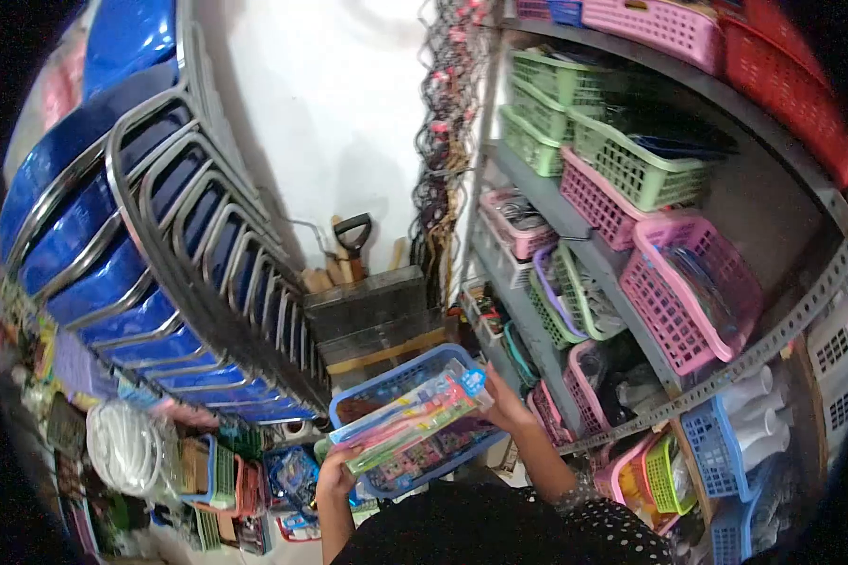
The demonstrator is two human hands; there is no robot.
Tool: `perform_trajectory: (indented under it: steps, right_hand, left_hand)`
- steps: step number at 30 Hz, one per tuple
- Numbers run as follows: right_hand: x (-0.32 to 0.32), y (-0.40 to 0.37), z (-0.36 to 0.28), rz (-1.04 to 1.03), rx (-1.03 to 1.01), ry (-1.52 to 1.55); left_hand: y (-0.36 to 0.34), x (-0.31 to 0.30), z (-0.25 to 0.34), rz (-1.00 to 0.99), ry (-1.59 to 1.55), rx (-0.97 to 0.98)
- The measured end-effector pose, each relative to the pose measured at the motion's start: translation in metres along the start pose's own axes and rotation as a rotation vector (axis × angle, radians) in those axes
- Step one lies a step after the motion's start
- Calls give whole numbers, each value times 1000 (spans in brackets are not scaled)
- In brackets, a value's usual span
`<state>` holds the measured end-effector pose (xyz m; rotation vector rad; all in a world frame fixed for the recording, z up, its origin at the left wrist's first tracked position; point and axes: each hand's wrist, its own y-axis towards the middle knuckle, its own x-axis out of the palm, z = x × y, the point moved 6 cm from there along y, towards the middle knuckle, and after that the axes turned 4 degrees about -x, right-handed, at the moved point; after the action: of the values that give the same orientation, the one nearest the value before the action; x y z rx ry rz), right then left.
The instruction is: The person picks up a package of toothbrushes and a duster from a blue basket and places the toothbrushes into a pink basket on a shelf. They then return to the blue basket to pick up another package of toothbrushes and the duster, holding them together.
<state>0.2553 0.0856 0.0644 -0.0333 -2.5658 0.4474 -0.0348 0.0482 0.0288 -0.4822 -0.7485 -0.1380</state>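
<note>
Okay, so both hands are on a toothbrush pack (415, 416). It's a long flat bundle of pink, green and blue brushes in shiny clear wrap with a printed card end. The left hand (334, 469) is closed around the lower end and the right hand (505, 403) has its fingers curled over the upper corner. My guess is the two-end hold is there because the wrap is floppy and would sag or twist if held at one point. The pack sits tilted right over a blue basket (400, 365) made of rigid plastic lattice with rounded corners, with more colourful packets inside. I can't tell what's holding the basket up, since the pack and hands cover that part. On the left there's a big nested row of stacked chairs (113, 273) with glossy blue seats and grey tube frames. They're slotted into each other, which looks like the way to fit so many in there. On the right is a shelf rack (725, 372) of slotted grey metal angle. A pink basket (674, 301) leans mouth-out on it, and green baskets (631, 160) sit above, all the same mesh plastic. A black D-grip shovel handle (353, 231) leans against the white wall (330, 113) at the back.
</note>
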Motion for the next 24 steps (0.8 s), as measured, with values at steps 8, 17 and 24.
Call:
perform_trajectory:
  steps: [8,17,24]
  right_hand:
    - [-74,-63,-47,7,-211,307]
    - [-103,-181,-149,436,-686,19]
    - [-59,-268,-260,680,-1138,-498]
  left_hand:
    - [76,99,-27,-294,206,-201]
    - [136,273,-66,-847,506,-313]
    - [138,436,-62,-1235,785,-27]
